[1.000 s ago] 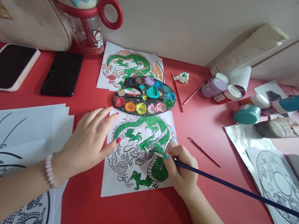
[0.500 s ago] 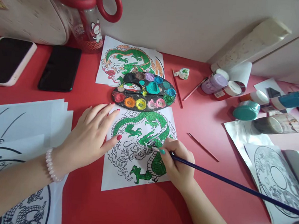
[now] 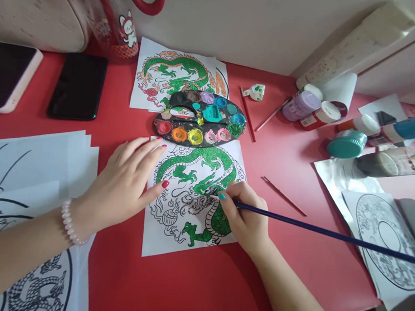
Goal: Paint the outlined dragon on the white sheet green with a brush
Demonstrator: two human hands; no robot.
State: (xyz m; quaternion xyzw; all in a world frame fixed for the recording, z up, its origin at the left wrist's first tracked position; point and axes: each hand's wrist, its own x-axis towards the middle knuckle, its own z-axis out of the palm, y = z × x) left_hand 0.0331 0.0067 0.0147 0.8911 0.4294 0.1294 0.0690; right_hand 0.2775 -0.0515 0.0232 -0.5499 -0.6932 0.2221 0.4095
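Note:
My right hand (image 3: 247, 215) pinches a long dark-blue paintbrush (image 3: 317, 230) near its bristle end. The brush tip meets the dragon's head on a white coloring sheet (image 3: 169, 247), whose dragon is largely painted green. My left hand (image 3: 127, 182) lies flat with fingers spread, over the sheet's left edge, holding nothing. Its fingertips come close to the black paint palette (image 3: 192, 121), which overlaps the sheet's top. Wells of red, orange, yellow, pink, green, blue and purple show in the palette. Behind it is another dragon sheet (image 3: 153, 72), painted green and orange.
At the left are two phones (image 3: 77, 87) and a stack of printed sheets (image 3: 45, 159). A red-handled bottle (image 3: 117, 29) stands at the back. Thin brushes (image 3: 284, 195), paint jars (image 3: 346, 143), a cup lying at right (image 3: 390, 163) and a circular-pattern sheet (image 3: 379, 240) occupy the right side.
The brush tip has shifted slightly left and up on the dragon's head, and the brush's far end now shows. The whole view has tilted a little downward. My left hand stays in place.

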